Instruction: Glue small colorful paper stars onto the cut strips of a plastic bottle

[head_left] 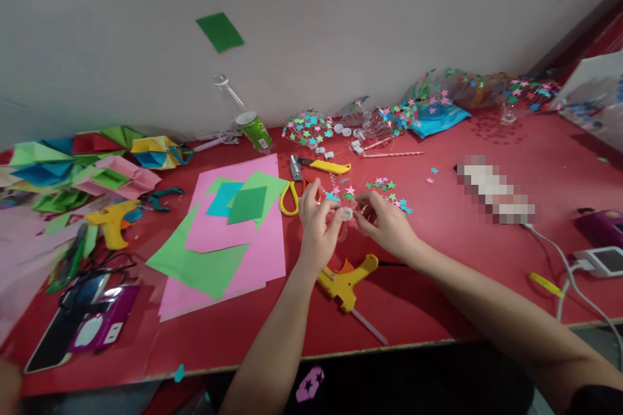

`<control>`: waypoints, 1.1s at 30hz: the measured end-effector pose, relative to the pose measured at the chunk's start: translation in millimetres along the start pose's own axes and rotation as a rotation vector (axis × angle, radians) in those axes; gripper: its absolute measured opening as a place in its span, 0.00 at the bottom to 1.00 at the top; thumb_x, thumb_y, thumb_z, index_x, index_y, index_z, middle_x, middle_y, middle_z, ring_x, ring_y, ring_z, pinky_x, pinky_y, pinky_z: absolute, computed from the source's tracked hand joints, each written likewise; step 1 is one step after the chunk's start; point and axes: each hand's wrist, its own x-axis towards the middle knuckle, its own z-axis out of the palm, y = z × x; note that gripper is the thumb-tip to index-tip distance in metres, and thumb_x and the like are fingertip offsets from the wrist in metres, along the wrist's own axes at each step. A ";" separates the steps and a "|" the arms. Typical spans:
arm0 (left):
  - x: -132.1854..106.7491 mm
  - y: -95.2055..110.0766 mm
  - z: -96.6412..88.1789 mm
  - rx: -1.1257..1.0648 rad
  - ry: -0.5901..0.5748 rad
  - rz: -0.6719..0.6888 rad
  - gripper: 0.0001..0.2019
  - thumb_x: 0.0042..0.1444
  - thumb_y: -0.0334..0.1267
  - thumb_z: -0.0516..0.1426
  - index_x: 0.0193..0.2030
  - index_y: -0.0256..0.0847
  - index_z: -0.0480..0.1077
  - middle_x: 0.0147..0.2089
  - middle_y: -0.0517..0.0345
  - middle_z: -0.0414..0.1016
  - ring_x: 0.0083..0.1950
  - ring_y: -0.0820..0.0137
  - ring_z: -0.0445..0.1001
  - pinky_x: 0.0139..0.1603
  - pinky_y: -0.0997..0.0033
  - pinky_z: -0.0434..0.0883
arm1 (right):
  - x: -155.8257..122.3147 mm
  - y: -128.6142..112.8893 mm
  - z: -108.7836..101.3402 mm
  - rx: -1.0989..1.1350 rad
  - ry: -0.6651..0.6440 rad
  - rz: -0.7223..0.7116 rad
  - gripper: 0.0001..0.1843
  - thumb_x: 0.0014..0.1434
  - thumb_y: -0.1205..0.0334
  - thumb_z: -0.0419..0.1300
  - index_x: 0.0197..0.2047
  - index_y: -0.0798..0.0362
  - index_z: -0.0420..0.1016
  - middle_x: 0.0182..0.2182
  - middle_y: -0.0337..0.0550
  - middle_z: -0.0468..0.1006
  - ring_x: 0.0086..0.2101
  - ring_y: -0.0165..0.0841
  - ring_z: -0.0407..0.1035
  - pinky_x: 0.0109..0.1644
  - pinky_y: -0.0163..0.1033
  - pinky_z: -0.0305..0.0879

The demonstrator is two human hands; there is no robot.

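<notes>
At the middle of the red table, my left hand [318, 224] is closed on a clear plastic piece [346, 200] with a small whitish round end toward me. Its exact kind is unclear; stars show on or just behind it. From the other side, the closed fingers of my right hand [387, 220] meet the same piece at its rim. Loose coloured stars [389, 187] lie just beyond my right hand. Below both hands rests a yellow glue gun [348, 282] with a clear glue stick. Yellow-and-red-handled pliers [289, 198] and a yellow utility knife [331, 166] lie behind my left hand.
Pink and green paper sheets [233, 233] lie to the left, beside folded paper shapes [111, 175] and another yellow glue gun [113, 224]. Star-covered clear plastic pieces [307, 128] line the wall, near a green can [253, 130]. A white cable [555, 249] crosses the right side.
</notes>
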 end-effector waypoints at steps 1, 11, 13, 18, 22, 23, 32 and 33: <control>0.0 -0.5 1.5 0.004 0.006 0.001 0.07 0.64 0.41 0.54 0.37 0.42 0.69 0.72 0.48 0.52 0.73 0.58 0.51 0.70 0.44 0.53 | 0.1 0.1 -0.2 -0.006 0.001 -0.003 0.09 0.62 0.63 0.54 0.46 0.53 0.65 0.35 0.44 0.76 0.28 0.31 0.71 0.32 0.36 0.67; -0.7 5.4 10.1 -0.030 0.047 -0.003 0.08 0.65 0.41 0.53 0.35 0.42 0.67 0.70 0.49 0.56 0.74 0.58 0.48 0.71 0.41 0.50 | 0.0 -0.8 -3.6 -0.098 0.066 -0.085 0.08 0.64 0.60 0.54 0.46 0.52 0.67 0.39 0.46 0.75 0.31 0.33 0.71 0.34 0.39 0.68; -0.7 6.3 9.4 -0.027 0.064 0.005 0.09 0.65 0.42 0.52 0.36 0.42 0.67 0.70 0.49 0.56 0.73 0.58 0.49 0.71 0.41 0.49 | -0.9 -2.8 -6.0 -0.198 0.179 -0.184 0.08 0.64 0.61 0.55 0.46 0.51 0.70 0.42 0.50 0.73 0.38 0.37 0.71 0.39 0.42 0.69; -2.3 5.6 10.9 -0.038 0.049 0.006 0.10 0.67 0.41 0.48 0.39 0.42 0.67 0.70 0.47 0.54 0.72 0.58 0.50 0.70 0.42 0.51 | -1.6 -5.1 -7.3 -0.352 0.232 -0.349 0.09 0.64 0.63 0.55 0.44 0.50 0.75 0.40 0.49 0.72 0.40 0.40 0.65 0.45 0.47 0.65; -3.8 9.2 14.1 -0.027 0.042 0.027 0.07 0.66 0.37 0.49 0.38 0.42 0.66 0.69 0.47 0.55 0.73 0.58 0.49 0.70 0.41 0.51 | -1.1 -4.1 -2.4 -0.398 0.201 -0.318 0.10 0.65 0.59 0.56 0.45 0.52 0.76 0.41 0.50 0.73 0.42 0.41 0.62 0.45 0.47 0.61; -3.9 10.6 14.4 -0.017 0.044 0.035 0.07 0.66 0.35 0.49 0.37 0.42 0.66 0.69 0.47 0.55 0.73 0.58 0.48 0.70 0.41 0.51 | -1.1 -4.4 -1.6 -0.400 0.203 -0.309 0.10 0.65 0.58 0.56 0.43 0.52 0.76 0.41 0.50 0.73 0.42 0.41 0.62 0.45 0.47 0.60; -3.8 21.4 10.0 0.128 0.065 0.092 0.08 0.64 0.35 0.51 0.36 0.41 0.69 0.68 0.47 0.57 0.72 0.55 0.50 0.70 0.36 0.48 | -1.6 -9.4 -1.4 -0.352 0.200 -0.251 0.07 0.65 0.62 0.55 0.35 0.51 0.72 0.40 0.47 0.73 0.41 0.40 0.61 0.44 0.46 0.58; -3.8 21.8 9.8 0.152 0.077 0.100 0.07 0.64 0.35 0.51 0.36 0.41 0.69 0.68 0.47 0.57 0.72 0.55 0.50 0.70 0.36 0.47 | -1.4 -9.2 -1.0 -0.348 0.194 -0.254 0.07 0.64 0.63 0.55 0.34 0.51 0.72 0.40 0.47 0.73 0.40 0.40 0.61 0.44 0.46 0.59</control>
